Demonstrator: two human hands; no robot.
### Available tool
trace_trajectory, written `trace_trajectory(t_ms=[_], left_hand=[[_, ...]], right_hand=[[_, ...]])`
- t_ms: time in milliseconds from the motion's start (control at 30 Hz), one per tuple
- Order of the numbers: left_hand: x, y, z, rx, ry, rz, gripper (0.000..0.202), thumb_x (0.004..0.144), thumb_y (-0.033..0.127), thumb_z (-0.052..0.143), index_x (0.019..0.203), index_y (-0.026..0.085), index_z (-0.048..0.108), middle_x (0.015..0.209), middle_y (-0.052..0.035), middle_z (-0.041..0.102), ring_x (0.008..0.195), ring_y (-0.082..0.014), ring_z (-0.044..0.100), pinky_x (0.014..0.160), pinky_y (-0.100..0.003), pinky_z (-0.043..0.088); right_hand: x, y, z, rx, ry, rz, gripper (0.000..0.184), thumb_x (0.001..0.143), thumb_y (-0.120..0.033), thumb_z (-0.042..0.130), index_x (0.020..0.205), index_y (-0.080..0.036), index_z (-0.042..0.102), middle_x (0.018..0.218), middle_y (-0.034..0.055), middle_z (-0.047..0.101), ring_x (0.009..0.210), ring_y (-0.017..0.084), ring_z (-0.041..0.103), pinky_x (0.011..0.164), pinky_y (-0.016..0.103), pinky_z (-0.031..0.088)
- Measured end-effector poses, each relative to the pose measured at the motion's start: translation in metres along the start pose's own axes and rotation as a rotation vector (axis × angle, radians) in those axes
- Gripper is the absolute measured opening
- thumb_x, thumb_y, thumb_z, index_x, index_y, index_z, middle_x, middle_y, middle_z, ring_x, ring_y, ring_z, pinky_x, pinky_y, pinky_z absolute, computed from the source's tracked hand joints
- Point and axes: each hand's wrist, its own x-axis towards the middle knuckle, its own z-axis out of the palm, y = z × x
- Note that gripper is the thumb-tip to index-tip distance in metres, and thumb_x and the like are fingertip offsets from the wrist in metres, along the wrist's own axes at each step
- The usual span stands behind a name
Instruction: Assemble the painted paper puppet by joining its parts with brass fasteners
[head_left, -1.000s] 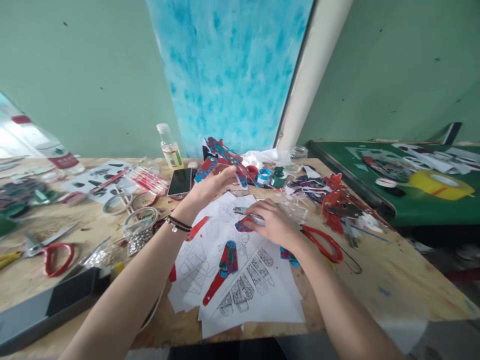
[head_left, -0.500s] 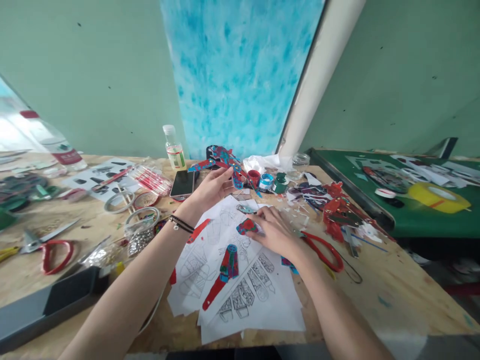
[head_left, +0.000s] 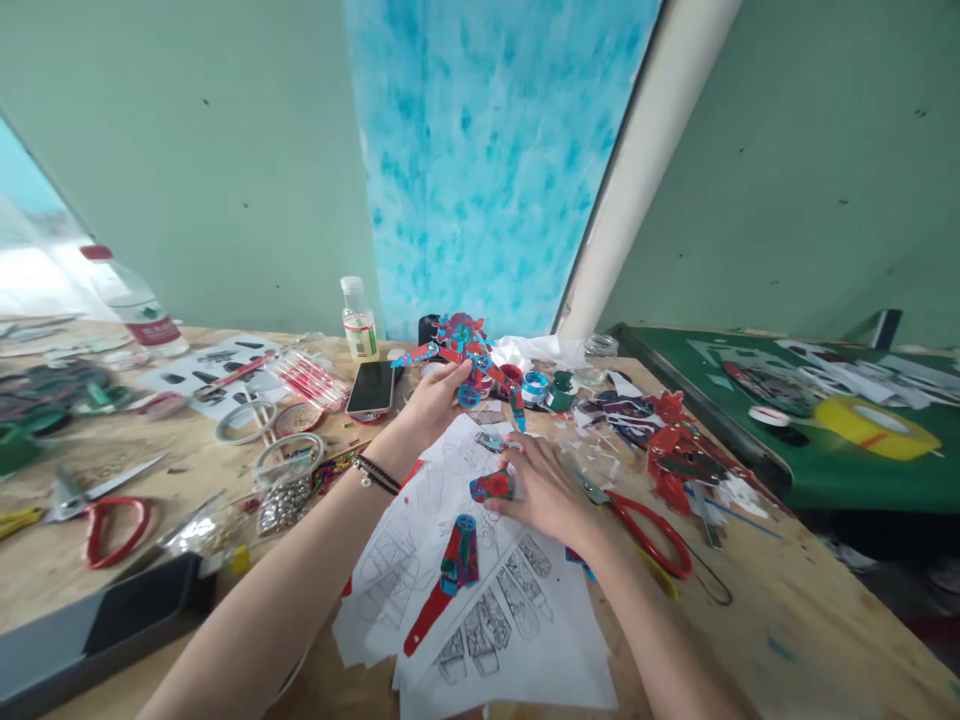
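Note:
My left hand (head_left: 436, 402) is closed on a red-and-blue jointed puppet (head_left: 474, 362), holding it above the back of the papers. The puppet's painted limbs spread to both sides. My right hand (head_left: 546, 488) pinches a small red-and-blue painted piece (head_left: 491, 487) between thumb and fingers, low over the sheets. Just beyond its fingertips is a small silvery item (head_left: 491, 441), too unclear to name. Nearer to me, a jointed red, blue and green puppet limb (head_left: 448, 580) lies on white sheets with line drawings (head_left: 547, 660). Another painted piece (head_left: 579, 560) is partly hidden by my right forearm.
Red-handled pliers (head_left: 651, 530) lie right of my right hand. Paint jars (head_left: 535, 387) stand behind it. On the left are a phone (head_left: 371, 388), white rings (head_left: 289, 450), scissors (head_left: 116, 525) and a grey-black box (head_left: 112, 625). Yellow tape (head_left: 877, 428) rests on the green table.
The puppet in my left hand has turned, so more of its red body and both hanging limbs show. The piece in my right hand has tilted. The camera view has shifted slightly upward.

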Motion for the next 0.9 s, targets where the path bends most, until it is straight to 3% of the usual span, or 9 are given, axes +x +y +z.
trace_trajectory(t_ms=[100, 233, 400, 533, 700, 900], left_hand=[[-0.001, -0.002, 0.000, -0.003, 0.012, 0.014, 0.022, 0.085, 0.037, 0.085, 0.088, 0.016, 0.077, 0.086, -0.0039, 0.078, 0.073, -0.0117, 0.070, 0.067, -0.021, 0.056], [-0.001, -0.004, 0.001, 0.023, 0.072, 0.007, 0.031, 0.078, 0.041, 0.091, 0.088, 0.016, 0.074, 0.081, -0.0028, 0.076, 0.066, -0.0105, 0.068, 0.062, -0.021, 0.055], [-0.005, -0.009, 0.008, 0.088, 0.047, 0.069, 0.044, 0.067, 0.047, 0.096, 0.085, 0.013, 0.074, 0.082, -0.0054, 0.075, 0.074, -0.0155, 0.071, 0.072, -0.028, 0.062], [-0.009, -0.016, 0.019, 0.199, 0.045, 0.134, 0.046, 0.068, 0.049, 0.095, 0.083, 0.012, 0.072, 0.081, -0.0051, 0.073, 0.072, -0.0153, 0.069, 0.072, -0.031, 0.063], [-0.019, -0.019, 0.034, 0.288, 0.023, 0.133, 0.044, 0.074, 0.050, 0.090, 0.084, 0.011, 0.071, 0.082, -0.0059, 0.072, 0.076, -0.0176, 0.071, 0.075, -0.034, 0.064], [-0.026, -0.019, 0.043, 0.247, -0.070, 0.067, 0.042, 0.075, 0.047, 0.090, 0.086, 0.010, 0.072, 0.083, -0.0059, 0.073, 0.078, -0.0174, 0.071, 0.077, -0.033, 0.063]], right_hand=[[0.004, -0.004, -0.001, 0.073, 0.002, 0.002, 0.036, 0.083, -0.048, 0.083, 0.106, -0.027, 0.065, 0.129, 0.0106, 0.067, 0.120, 0.035, 0.062, 0.098, 0.050, 0.051], [0.008, -0.014, -0.004, 0.294, -0.035, 0.053, 0.009, 0.097, -0.037, 0.068, 0.098, -0.028, 0.067, 0.092, 0.0016, 0.074, 0.087, 0.024, 0.070, 0.077, 0.036, 0.052], [0.013, -0.029, -0.007, 0.835, 0.081, 0.241, 0.026, 0.096, -0.052, 0.067, 0.089, -0.027, 0.068, 0.067, -0.0019, 0.067, 0.059, 0.018, 0.065, 0.054, 0.028, 0.050], [0.017, -0.031, -0.008, 1.194, 0.225, 0.377, 0.043, 0.090, -0.066, 0.067, 0.090, -0.023, 0.069, 0.079, 0.0031, 0.073, 0.058, 0.018, 0.071, 0.045, 0.026, 0.054], [0.018, -0.027, -0.008, 1.249, 0.330, 0.498, 0.052, 0.085, -0.073, 0.070, 0.085, -0.022, 0.067, 0.064, 0.0003, 0.069, 0.044, 0.017, 0.066, 0.040, 0.026, 0.053], [0.017, -0.024, -0.008, 1.195, 0.395, 0.483, 0.049, 0.093, -0.069, 0.064, 0.081, -0.022, 0.062, 0.051, -0.0052, 0.060, 0.032, 0.010, 0.052, 0.033, 0.020, 0.037]])
